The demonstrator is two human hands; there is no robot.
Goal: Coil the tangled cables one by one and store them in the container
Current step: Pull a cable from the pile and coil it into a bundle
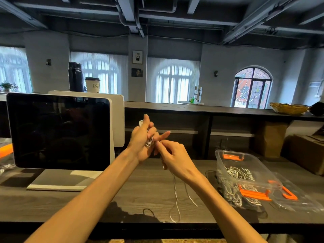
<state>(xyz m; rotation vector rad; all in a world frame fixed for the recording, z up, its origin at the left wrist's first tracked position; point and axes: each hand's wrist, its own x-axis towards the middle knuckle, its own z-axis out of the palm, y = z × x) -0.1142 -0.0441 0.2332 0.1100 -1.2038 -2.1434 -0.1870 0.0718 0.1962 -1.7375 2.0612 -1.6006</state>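
My left hand (142, 139) is raised above the desk with turns of a white cable (149, 142) wound round its fingers. My right hand (172, 157) pinches the same cable right beside the coil. The loose end (175, 193) of the cable hangs from my right hand and loops on the desk top near the front edge. A clear plastic container (244, 170) with orange latches stands to the right and holds several white cables. More white cables (231, 195) lie in a heap against its near left side.
A dark monitor (58, 131) on a white stand fills the left of the wooden desk (143, 183). The container's clear lid (298, 199) with an orange latch lies to its right. A raised shelf (210, 108) runs behind, with a woven basket (289, 108) on it.
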